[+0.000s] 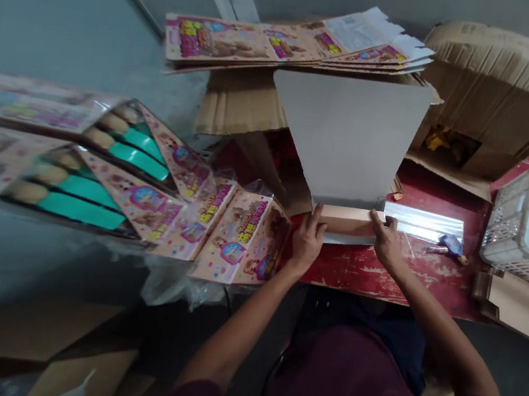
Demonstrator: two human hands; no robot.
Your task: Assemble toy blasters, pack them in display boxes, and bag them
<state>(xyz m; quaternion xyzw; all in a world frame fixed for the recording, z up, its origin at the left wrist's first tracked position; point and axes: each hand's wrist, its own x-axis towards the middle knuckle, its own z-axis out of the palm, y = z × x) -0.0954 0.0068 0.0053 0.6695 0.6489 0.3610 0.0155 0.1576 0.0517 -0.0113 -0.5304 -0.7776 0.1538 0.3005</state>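
In front of me on the red table is a partly folded printed carton [350, 138], its plain pale panel standing tall at the back. A low pinkish flap [349, 222] runs across its near side. My left hand [309, 240] is closed on the left end of that flap, thumb and fingers at the corner. At the opposite end, my right hand [386, 240] grips the corner in the same way. Close to my left hand lies a printed pink box [237, 241] with cartoon pictures. Right of my right hand are clear plastic strips [422, 223] and a small dark blue item [450, 244].
Flat printed cartons [250, 43] are stacked behind the standing panel on brown cardboard. Window boxes [93, 193] with teal contents extend left. A large brown cardboard box [500, 89] stands back right. A white plastic basket [507, 232] is at the right, above a folded cardboard piece [525, 306].
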